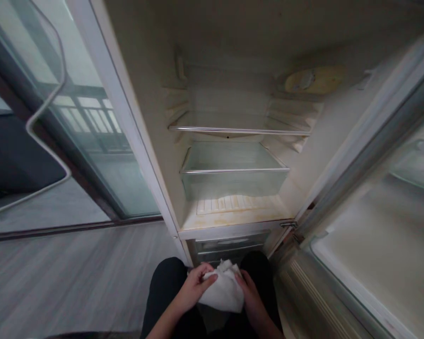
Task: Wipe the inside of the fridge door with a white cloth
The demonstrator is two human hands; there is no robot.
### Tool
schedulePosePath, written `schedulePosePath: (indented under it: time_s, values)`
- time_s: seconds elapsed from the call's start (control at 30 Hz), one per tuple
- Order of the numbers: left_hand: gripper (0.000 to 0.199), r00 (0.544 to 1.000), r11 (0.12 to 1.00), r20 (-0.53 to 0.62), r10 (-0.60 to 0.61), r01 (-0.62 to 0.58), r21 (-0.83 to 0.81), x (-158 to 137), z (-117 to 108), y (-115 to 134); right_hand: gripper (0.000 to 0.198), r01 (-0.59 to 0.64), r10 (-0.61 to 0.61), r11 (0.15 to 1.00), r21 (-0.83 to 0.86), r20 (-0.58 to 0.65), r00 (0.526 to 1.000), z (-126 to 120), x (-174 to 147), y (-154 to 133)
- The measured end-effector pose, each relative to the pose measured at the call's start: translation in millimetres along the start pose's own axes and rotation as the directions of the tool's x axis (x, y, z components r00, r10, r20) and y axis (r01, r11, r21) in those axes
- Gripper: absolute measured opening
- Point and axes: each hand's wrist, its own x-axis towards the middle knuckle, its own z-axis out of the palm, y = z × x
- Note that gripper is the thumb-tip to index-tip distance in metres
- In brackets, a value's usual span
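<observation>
A crumpled white cloth (223,291) is held between my two hands, low in the view and above my knees. My left hand (197,283) pinches its left side, thumb on top. On the opposite side my right hand (248,288) grips the cloth, with its thumb against the front and the other fingers partly hidden. Just beyond stands an open refrigerator (169,188). Inside are a glass shelf (233,123) and, lower down, a second glass shelf (235,157). Yellowish stains mark the refrigerator's ribbed floor (233,207).
The refrigerator door (374,235) stands open at the right, with a door bin (415,165). A yellowed lamp housing (314,80) is on the inner right wall. Below are freezer drawers (233,245). At left, a white cable (45,106) hangs before a glass sliding door (102,141).
</observation>
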Motion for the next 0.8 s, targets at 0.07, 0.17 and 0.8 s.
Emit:
schedulePosePath:
  time_s: [0.07,0.17,0.8]
  values:
    - [0.051,0.997,0.999,0.080,0.003,-0.007,0.045,3,-3,-9,0.077,0.042,-0.044,0.998,-0.041,-0.047,0.998,-8,-7,15]
    - [0.050,0.974,0.993,0.226,-0.008,-0.020,0.120,4,-3,-21,0.078,0.079,-0.090,0.992,-0.101,-0.109,0.990,-20,-22,45]
    - [0.032,0.693,0.996,0.721,-0.011,-0.056,0.070,-6,88,-9,0.031,0.340,-0.323,0.648,-0.681,0.159,0.933,-63,-97,44]
